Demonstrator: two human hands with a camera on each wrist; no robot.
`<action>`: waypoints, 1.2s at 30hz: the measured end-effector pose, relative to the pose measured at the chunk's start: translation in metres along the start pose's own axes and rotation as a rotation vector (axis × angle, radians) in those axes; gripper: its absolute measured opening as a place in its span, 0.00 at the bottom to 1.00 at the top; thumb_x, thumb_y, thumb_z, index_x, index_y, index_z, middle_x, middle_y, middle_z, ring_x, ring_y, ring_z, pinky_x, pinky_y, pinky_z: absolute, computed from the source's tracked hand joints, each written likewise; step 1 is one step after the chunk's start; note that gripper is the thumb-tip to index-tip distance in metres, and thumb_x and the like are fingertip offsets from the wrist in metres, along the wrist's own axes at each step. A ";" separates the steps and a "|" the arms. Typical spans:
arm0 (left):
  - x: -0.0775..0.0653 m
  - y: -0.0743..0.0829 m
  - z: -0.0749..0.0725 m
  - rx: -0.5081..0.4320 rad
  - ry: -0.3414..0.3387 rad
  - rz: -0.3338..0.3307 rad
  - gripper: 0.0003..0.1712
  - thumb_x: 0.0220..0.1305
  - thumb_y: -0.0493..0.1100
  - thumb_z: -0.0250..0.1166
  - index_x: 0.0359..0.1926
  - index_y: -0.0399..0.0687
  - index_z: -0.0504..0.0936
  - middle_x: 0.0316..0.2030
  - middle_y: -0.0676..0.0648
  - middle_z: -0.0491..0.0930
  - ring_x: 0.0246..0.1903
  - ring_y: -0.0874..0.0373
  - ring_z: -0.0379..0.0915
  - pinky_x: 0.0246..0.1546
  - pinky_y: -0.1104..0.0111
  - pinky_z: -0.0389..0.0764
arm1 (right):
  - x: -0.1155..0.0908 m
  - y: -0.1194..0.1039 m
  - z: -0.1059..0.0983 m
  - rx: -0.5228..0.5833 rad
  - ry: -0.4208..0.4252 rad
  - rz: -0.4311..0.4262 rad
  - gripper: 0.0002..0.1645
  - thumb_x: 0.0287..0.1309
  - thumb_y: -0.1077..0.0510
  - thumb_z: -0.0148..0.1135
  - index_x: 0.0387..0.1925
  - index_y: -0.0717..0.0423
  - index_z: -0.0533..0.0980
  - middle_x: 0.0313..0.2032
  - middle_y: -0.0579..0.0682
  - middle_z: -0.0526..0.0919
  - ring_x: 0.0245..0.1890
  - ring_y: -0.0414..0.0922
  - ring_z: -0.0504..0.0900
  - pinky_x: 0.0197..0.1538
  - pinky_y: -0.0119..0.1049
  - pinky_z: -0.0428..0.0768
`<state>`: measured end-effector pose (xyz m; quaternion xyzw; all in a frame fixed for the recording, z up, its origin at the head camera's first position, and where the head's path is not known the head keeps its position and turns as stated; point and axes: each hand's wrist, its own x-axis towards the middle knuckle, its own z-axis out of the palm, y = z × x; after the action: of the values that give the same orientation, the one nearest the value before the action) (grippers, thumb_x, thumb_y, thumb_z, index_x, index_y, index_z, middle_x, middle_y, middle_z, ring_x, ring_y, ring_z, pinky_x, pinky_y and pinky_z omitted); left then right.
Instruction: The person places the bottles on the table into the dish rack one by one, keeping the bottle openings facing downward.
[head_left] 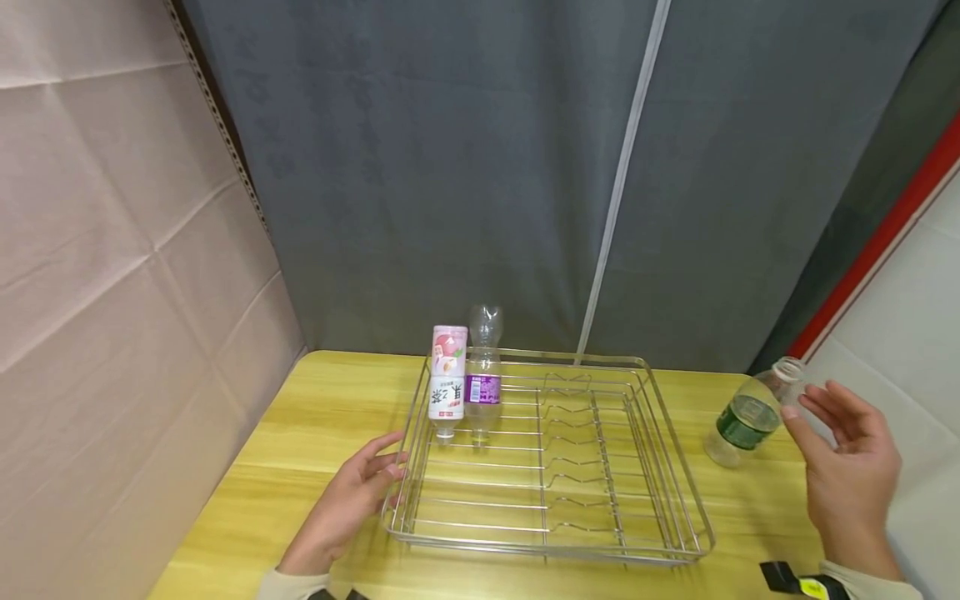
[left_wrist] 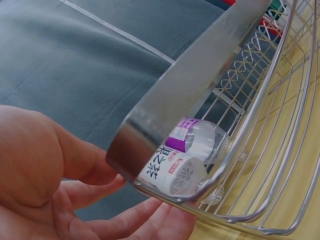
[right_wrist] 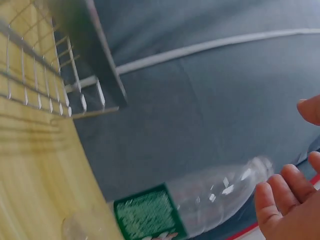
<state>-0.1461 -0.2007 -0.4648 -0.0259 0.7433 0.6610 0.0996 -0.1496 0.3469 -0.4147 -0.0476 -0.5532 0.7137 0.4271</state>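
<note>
A metal wire rack (head_left: 577,552) sits on the wooden table. At its left side my left hand (head_left: 354,490) grips the rim, thumb and fingertips at the metal band (left_wrist: 165,100) in the left wrist view. Inside the rack's left end, a pink and white bottle (head_left: 448,375) and a clear bottle with a purple label (head_left: 483,389) stand side by side, necks down. My right hand (head_left: 853,458) is beside the neck of a clear, uncapped bottle with a green label (head_left: 746,422), right of the rack. Its fingers are spread and hold nothing; the bottle (right_wrist: 210,200) lies beyond the fingertips.
The yellow wooden table (head_left: 315,417) reaches back to a dark grey curtain (head_left: 450,183). A pale cloth wall (head_left: 112,250) bounds the left side. White panels with a red edge (head_left: 877,233) stand close on the right. Wavy wire dividers (head_left: 573,458) run along the rack's floor.
</note>
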 end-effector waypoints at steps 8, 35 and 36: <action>-0.001 -0.001 0.001 0.002 -0.008 -0.005 0.30 0.81 0.38 0.55 0.78 0.58 0.66 0.73 0.34 0.71 0.63 0.42 0.74 0.48 0.57 0.88 | 0.012 0.019 -0.020 -0.073 0.132 0.048 0.32 0.53 0.78 0.73 0.60 0.59 0.80 0.49 0.44 0.87 0.48 0.36 0.85 0.47 0.15 0.82; -0.003 0.004 0.000 -0.011 -0.017 0.008 0.31 0.81 0.37 0.55 0.79 0.56 0.65 0.73 0.32 0.70 0.64 0.41 0.73 0.52 0.53 0.89 | 0.019 0.079 -0.028 -0.408 0.038 0.287 0.47 0.59 0.66 0.76 0.76 0.43 0.67 0.62 0.36 0.75 0.64 0.33 0.71 0.56 0.12 0.76; -0.003 0.004 0.000 -0.012 -0.016 0.007 0.31 0.81 0.36 0.55 0.79 0.56 0.65 0.73 0.32 0.70 0.64 0.41 0.73 0.52 0.53 0.89 | 0.019 0.081 -0.028 -0.405 0.036 0.282 0.47 0.58 0.67 0.77 0.75 0.44 0.68 0.61 0.36 0.75 0.63 0.33 0.71 0.54 0.12 0.76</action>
<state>-0.1439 -0.2007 -0.4604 -0.0184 0.7388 0.6658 0.1029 -0.1918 0.3784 -0.4845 -0.2217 -0.6653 0.6397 0.3147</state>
